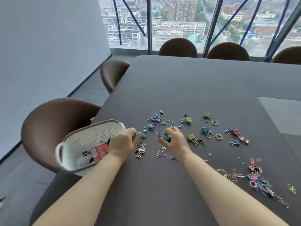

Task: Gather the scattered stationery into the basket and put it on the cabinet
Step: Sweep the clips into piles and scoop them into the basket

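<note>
Nearest, a tangle of paper clips (254,178) sat on the near right of the table (195,82). Further in, the right hand (173,141) had its fingers curled round a teal binder clip (166,137). The left hand (123,142) pinched some blue clips (134,133) just beside the basket (84,141), which hung over the left edge. More binder clips (189,119) lay scattered beyond, then loads of bare tabletop up to the chairs (178,46).

- One wide-angle view from the person's head, facing forward and down across the desk (195,82).
- The left hand (123,142) and right hand (175,141) sit close, mid-frame; the windows (179,22) stand far off at the top.
</note>
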`<act>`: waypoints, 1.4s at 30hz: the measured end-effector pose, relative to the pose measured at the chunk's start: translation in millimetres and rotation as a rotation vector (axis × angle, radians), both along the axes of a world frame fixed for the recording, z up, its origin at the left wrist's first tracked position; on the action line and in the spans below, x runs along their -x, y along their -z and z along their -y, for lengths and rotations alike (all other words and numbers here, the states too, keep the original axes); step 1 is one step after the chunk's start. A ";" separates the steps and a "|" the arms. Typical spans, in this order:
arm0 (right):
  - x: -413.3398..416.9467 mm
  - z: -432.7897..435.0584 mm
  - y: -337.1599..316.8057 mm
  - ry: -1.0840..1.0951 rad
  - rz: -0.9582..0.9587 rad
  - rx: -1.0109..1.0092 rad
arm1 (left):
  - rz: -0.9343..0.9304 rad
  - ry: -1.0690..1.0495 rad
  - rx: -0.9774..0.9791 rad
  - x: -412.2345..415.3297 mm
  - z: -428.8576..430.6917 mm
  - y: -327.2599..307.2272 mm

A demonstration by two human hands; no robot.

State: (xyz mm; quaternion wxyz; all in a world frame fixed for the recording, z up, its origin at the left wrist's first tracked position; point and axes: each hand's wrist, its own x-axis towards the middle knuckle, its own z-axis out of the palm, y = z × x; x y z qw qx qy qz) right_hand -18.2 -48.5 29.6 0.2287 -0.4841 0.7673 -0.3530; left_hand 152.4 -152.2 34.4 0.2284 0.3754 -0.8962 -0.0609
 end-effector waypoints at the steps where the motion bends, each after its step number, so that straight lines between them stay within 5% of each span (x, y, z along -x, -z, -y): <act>1: -14.3 13.1 -3.9 -0.022 -0.005 0.011 | -0.021 -0.035 -0.006 -15.8 11.6 -2.2; 10: -97.7 86.9 -10.0 -0.108 -0.044 0.034 | 0.122 -0.035 -0.300 -102.0 86.8 27.0; 21: -140.5 134.9 -4.6 -0.201 -0.147 0.030 | 0.248 0.008 -0.215 -136.0 102.3 21.9; 31: -151.2 151.5 13.9 -0.385 -0.361 -0.139 | 0.129 0.000 -0.056 -167.2 96.4 24.0; 42: -154.1 139.4 -2.1 -0.305 -0.469 -0.103 | 0.176 -0.068 -0.042 -163.0 77.9 24.1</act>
